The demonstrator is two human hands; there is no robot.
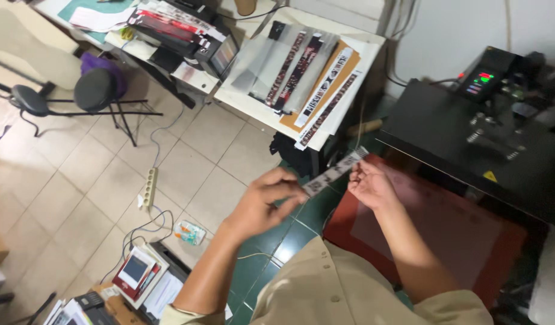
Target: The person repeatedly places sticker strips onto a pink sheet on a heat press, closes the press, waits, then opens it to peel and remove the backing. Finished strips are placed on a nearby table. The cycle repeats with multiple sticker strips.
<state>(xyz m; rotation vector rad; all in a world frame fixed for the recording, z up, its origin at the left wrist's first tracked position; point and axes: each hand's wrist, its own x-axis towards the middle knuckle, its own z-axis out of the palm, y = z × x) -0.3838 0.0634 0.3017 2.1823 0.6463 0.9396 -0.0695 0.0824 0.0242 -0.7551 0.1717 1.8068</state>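
A narrow printed strip, pale with dark markings, is held in the air between the two hands, slanting up from lower left to upper right above the green floor and the edge of a red pad. The left hand grips the strip's lower end, thumb and fingers pinched closed on it with the knuckles turned up; the forearm rises from the lower middle of the view. The right hand takes the upper part of the strip, its fingertips closed lightly on the edge, palm turned toward the left hand, the forearm crossing the red pad. To the right sits a black heat press with a small yellow triangular warning sticker on its front and a control box showing red and green lights. On the white table beyond the hands lie several long printed strips in black, red and white, some on clear film, some on a brown sheet. On the tiled floor at left lie a white power strip and a small packet; a red and white box sits near the lower left corner.
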